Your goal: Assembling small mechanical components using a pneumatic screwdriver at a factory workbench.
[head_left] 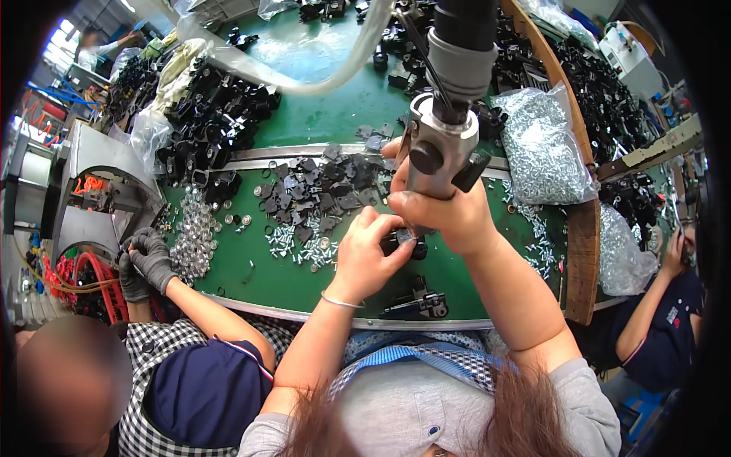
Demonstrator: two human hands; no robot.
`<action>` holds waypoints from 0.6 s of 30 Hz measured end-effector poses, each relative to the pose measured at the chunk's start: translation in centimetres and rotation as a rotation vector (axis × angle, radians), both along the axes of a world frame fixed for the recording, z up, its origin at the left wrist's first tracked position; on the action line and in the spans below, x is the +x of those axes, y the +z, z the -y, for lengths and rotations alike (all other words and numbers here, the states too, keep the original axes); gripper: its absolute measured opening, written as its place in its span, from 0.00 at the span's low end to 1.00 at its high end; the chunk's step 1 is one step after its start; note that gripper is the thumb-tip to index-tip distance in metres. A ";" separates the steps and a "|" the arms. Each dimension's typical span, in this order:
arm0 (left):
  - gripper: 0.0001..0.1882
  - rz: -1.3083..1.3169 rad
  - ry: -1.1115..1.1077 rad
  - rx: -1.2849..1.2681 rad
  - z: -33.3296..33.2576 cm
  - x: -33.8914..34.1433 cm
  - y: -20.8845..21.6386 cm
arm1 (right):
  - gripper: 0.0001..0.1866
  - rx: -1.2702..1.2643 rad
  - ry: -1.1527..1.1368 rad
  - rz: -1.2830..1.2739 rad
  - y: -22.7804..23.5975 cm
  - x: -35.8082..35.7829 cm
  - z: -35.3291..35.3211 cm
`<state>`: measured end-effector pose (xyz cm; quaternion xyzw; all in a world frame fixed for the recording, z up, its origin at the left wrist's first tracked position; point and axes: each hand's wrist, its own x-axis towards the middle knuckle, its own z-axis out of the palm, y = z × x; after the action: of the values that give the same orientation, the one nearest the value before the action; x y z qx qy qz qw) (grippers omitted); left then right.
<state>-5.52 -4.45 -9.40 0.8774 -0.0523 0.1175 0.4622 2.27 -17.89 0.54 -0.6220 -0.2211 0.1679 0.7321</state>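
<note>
My right hand (451, 215) is wrapped round the lower body of a hanging power screwdriver (445, 137), which points down at the table. Under its tip sits a small black part (412, 249), pinched between the thumb and fingers of my left hand (367, 255). The driver's tip is mostly hidden by my fingers. Close to the front edge lies a black assembly (419, 303) with a round fitting. Beyond my left hand a heap of dark flat plates (327, 186) is spread, with loose silver screws (293, 242) beside it.
Clear round pieces (198, 228) and black housings (209, 114) are piled at left. A bag of screws (542, 145) leans by the wooden divider (581, 259) at right. A clear hose (304, 85) loops overhead. A co-worker's gloved hands (148, 259) work at left; another person's hand (674, 251) is at right.
</note>
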 end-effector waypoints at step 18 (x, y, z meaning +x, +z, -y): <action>0.13 -0.042 -0.008 -0.005 0.1 -0.1 0.4 | 0.11 0.122 -0.117 -0.012 -0.3 -0.8 0.8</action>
<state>-5.64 -4.53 -8.96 0.8783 -0.0457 0.0973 0.4659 1.46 -18.69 0.24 -0.5869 -0.1898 0.1149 0.7787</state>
